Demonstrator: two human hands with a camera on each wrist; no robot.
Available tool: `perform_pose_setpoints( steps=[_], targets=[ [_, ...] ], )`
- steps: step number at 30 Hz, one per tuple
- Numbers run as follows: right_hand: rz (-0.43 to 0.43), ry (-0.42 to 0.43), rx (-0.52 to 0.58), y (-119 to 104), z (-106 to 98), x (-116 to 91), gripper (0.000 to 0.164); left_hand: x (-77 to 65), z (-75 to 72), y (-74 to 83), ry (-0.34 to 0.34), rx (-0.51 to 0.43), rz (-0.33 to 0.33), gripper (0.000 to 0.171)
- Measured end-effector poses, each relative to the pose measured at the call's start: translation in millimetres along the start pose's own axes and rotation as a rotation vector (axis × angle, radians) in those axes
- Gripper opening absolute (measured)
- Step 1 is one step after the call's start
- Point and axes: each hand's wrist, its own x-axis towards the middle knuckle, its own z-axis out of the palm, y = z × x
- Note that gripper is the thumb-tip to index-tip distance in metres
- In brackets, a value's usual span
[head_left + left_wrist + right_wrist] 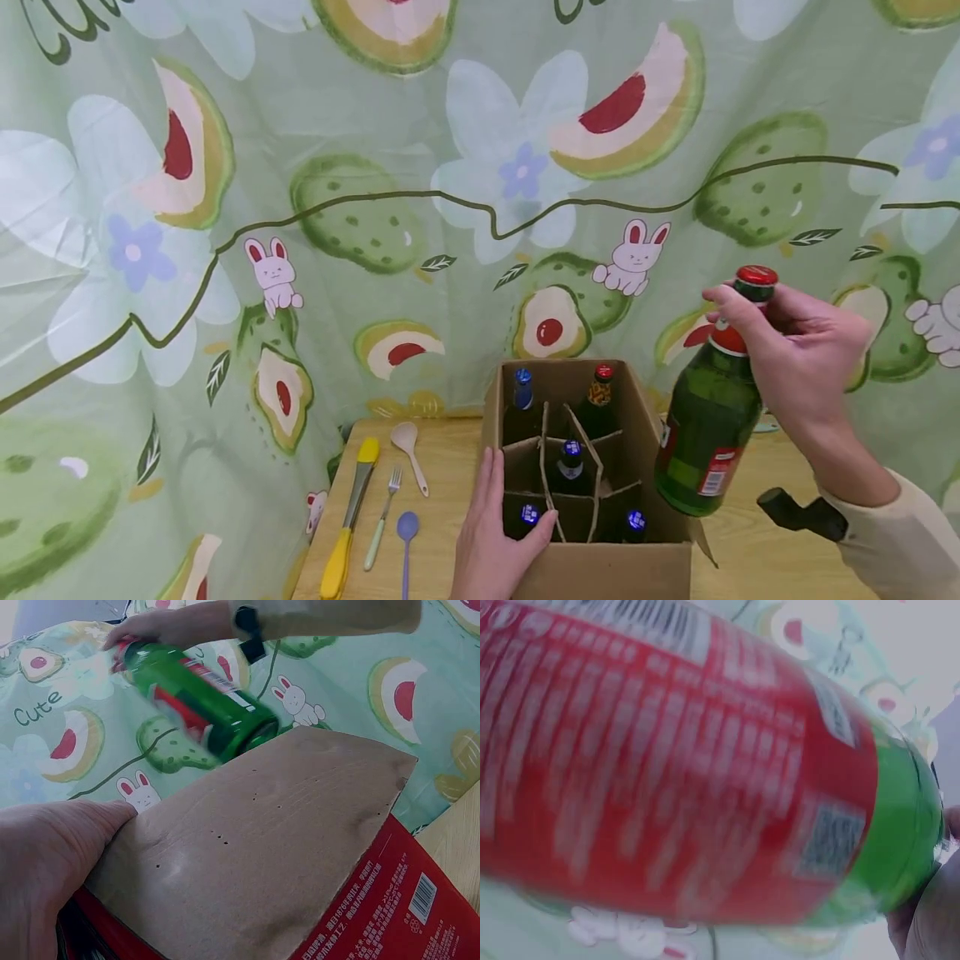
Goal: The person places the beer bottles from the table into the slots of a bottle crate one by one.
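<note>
My right hand [806,358] grips a green glass beer bottle [708,425] by its neck, just under the red cap. The bottle hangs slightly tilted above the right side of a cardboard box [600,571]. Its red printed label [667,765] fills much of the right wrist view, blurred. My left hand [498,533] rests on the box's front left corner, fingers along the left side and thumb spread across the front rim. Inside, cardboard dividers [546,433] separate several bottles: blue-capped ones, such as the middle bottle [572,467], and a red-capped bottle [602,390] at the back right.
Left of the box, yellow-handled tongs [348,525], a fork [384,517], a blue spoon [407,527] and a pale spoon [408,450] lie on the wooden table [442,500]. A patterned curtain [420,275] hangs behind. A box flap [255,840] sticks out in the left wrist view.
</note>
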Motion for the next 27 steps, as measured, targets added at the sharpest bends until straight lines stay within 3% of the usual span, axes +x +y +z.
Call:
perform_pose_setpoints(
  steps=[9, 16, 20, 27],
  targets=[
    [0.103, -0.276, -0.042, -2.0, 55.9, -6.6, 0.005, 0.3, -3.9, 2.4, -0.019, -0.014, 0.019, 0.11],
    [0.294, -0.375, 0.009, 30.5, 94.3, -26.5, 0.019, -1.0, -2.3, 3.0, -0.02, -0.003, 0.015, 0.109],
    [0.356, -0.397, 0.028, 52.1, 112.4, -46.1, 0.024, -1.2, -0.9, 2.8, -0.011, -0.001, 0.011, 0.109],
    [0.412, -0.436, 0.121, 78.8, 125.9, -76.7, 0.016, -2.0, -1.3, 0.9, -0.007, 0.002, 0.011, 0.108]
  ],
)
